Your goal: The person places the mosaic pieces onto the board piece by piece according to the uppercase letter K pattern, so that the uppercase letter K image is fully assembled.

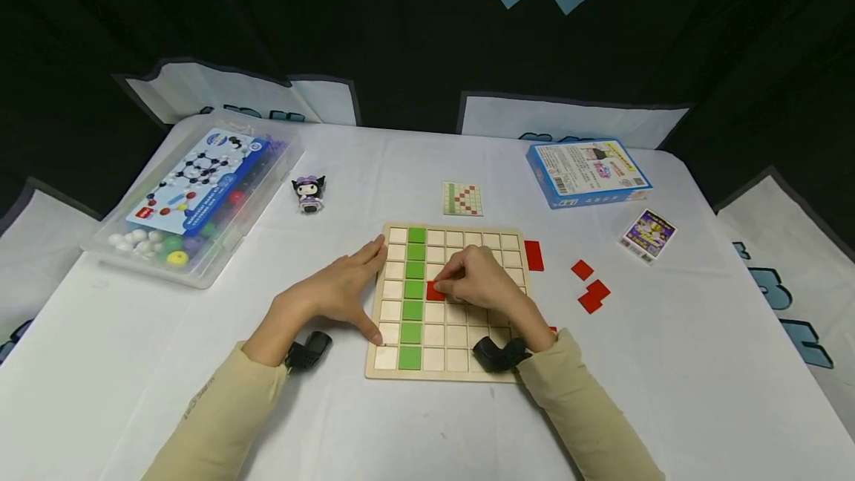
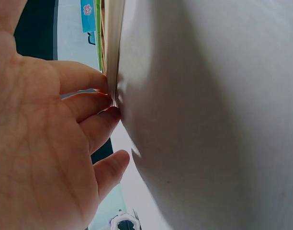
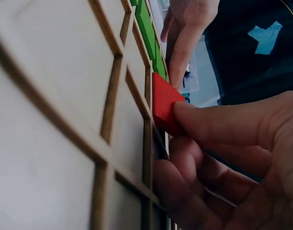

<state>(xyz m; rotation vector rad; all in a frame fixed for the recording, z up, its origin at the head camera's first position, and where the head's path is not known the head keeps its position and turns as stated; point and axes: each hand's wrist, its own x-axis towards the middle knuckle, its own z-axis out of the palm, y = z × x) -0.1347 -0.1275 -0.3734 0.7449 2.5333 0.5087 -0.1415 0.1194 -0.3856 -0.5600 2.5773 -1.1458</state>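
A light wooden grid board [image 1: 461, 376] lies on the white table, its second column from the left filled with green square tiles [image 1: 412, 310]. Between thumb and fingers my right hand [image 1: 477, 280] pinches a red square tile [image 3: 163, 101], tilted at a cell just right of the green column. My left hand [image 1: 341, 289] spreads along the board's left side, thumb near the lower left corner and fingertips on the edge. In the left wrist view, fingers [image 2: 89, 105] touch the board's side. A small pattern card [image 1: 462, 199] with green and red squares lies behind the board.
Several loose red tiles [image 1: 582, 269] lie right of the board, and more red [image 1: 534, 255] shows at its right edge. A blue box [image 1: 588, 173] and a small card box [image 1: 648, 234] stand back right. At left are a clear plastic case [image 1: 200, 199] and a figurine [image 1: 309, 193].
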